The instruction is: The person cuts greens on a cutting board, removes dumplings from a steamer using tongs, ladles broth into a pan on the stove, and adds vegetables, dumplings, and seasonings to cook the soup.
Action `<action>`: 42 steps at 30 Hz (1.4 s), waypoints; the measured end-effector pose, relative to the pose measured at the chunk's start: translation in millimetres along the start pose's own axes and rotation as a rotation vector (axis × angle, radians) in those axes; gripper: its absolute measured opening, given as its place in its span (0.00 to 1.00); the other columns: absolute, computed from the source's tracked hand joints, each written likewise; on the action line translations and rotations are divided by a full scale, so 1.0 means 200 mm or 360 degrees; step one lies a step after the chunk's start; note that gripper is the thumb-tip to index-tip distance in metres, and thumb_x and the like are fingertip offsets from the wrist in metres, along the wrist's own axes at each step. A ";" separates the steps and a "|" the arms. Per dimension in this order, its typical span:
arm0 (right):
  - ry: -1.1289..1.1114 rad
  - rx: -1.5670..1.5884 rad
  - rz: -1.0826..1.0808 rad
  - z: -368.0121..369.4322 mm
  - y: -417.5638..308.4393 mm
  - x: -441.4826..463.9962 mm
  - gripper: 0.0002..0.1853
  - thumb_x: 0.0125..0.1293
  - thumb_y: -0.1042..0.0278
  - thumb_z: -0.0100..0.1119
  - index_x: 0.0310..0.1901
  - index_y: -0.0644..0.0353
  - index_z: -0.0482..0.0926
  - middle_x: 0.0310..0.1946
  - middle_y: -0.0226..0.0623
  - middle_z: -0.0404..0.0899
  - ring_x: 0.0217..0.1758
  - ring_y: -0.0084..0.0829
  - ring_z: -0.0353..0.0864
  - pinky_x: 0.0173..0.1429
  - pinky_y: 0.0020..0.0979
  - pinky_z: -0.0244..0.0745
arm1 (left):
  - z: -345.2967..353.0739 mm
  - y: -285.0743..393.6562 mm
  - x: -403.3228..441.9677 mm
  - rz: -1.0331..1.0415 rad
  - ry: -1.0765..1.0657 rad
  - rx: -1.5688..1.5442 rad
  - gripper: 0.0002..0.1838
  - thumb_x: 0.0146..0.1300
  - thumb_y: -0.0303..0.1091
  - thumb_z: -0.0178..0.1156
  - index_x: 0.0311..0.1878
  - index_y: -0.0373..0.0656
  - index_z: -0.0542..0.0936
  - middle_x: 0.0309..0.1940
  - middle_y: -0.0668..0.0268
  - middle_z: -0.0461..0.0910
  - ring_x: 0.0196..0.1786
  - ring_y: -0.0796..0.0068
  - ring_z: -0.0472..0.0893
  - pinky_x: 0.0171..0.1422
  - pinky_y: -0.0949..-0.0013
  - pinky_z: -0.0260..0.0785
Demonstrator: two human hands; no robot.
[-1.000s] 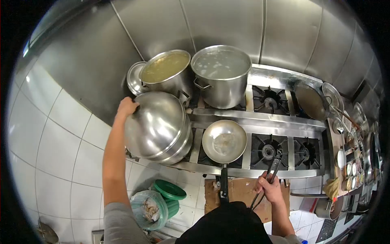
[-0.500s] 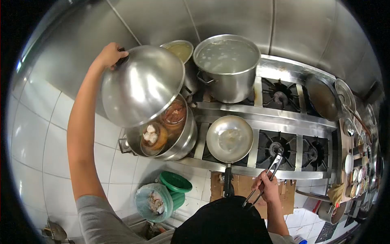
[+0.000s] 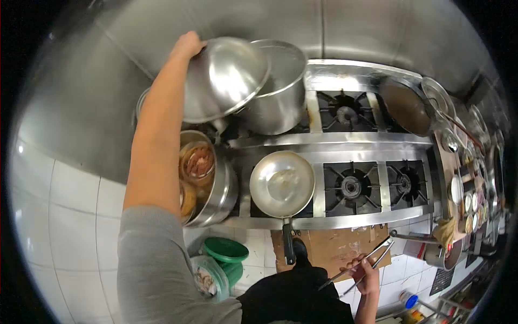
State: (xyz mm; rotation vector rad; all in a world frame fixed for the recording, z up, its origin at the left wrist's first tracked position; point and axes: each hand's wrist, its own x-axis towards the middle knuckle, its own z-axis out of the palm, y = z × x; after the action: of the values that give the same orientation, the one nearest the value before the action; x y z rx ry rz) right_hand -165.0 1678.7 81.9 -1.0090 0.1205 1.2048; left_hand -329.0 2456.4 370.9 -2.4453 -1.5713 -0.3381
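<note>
My left hand (image 3: 189,44) is closed on the grip of a large domed metal lid (image 3: 232,73). The lid hangs tilted over the back left of the stove, partly in front of a tall stockpot (image 3: 280,110). Below it, a wide steel pot (image 3: 225,189) stands uncovered. Inside are a bowl of reddish-brown food (image 3: 198,162) and an orange-brown bowl (image 3: 188,198), which my forearm partly hides. Low at the right, my right hand (image 3: 367,276) grips metal tongs (image 3: 381,249) with nothing between their tips.
A frying pan (image 3: 283,183) rests on the front burner, its handle toward me. A dark wok (image 3: 406,107) sits at the back right. Small containers (image 3: 469,202) line the right counter. On the floor are a green bin (image 3: 226,249), a lined bucket (image 3: 216,275) and cardboard (image 3: 329,249).
My left hand has carried the lid back and to the right, off the wide pot toward the stockpot. My right hand and tongs have dropped lower. The view has shifted.
</note>
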 end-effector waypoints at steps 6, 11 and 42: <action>-0.0374 -0.0154 -0.0497 0.74 -0.07 0.34 0.23 0.80 0.48 0.51 0.29 0.51 0.61 0.20 0.23 0.55 0.21 0.21 0.56 0.29 0.30 0.60 | -0.58 -0.04 -0.54 0.0404 0.0222 0.0028 0.29 0.66 0.55 0.63 0.49 0.33 0.82 0.50 0.40 0.83 0.56 0.40 0.81 0.61 0.48 0.74; -0.1287 -0.0042 -0.0575 1.81 0.12 0.55 0.23 0.78 0.57 0.56 0.24 0.51 0.60 0.18 0.26 0.56 0.22 0.27 0.58 0.31 0.35 0.64 | -1.01 -0.41 -1.58 0.0500 0.0299 -0.0620 0.22 0.71 0.45 0.63 0.52 0.32 0.82 0.49 0.56 0.84 0.52 0.66 0.84 0.58 0.67 0.74; -0.1212 -0.1345 -0.1043 3.32 1.38 1.01 0.20 0.71 0.58 0.67 0.24 0.62 0.77 0.16 0.30 0.74 0.20 0.23 0.73 0.27 0.30 0.70 | 0.07 -1.73 -2.98 -0.0743 -0.0118 -0.2135 0.12 0.75 0.32 0.58 0.53 0.34 0.82 0.41 0.61 0.87 0.43 0.74 0.84 0.48 0.69 0.78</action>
State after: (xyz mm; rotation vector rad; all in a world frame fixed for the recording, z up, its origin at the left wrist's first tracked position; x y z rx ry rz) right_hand -583.5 2286.8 193.9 -1.0853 -1.3124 0.9325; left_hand -883.8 2087.6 195.4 -2.7396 -2.4136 -1.9223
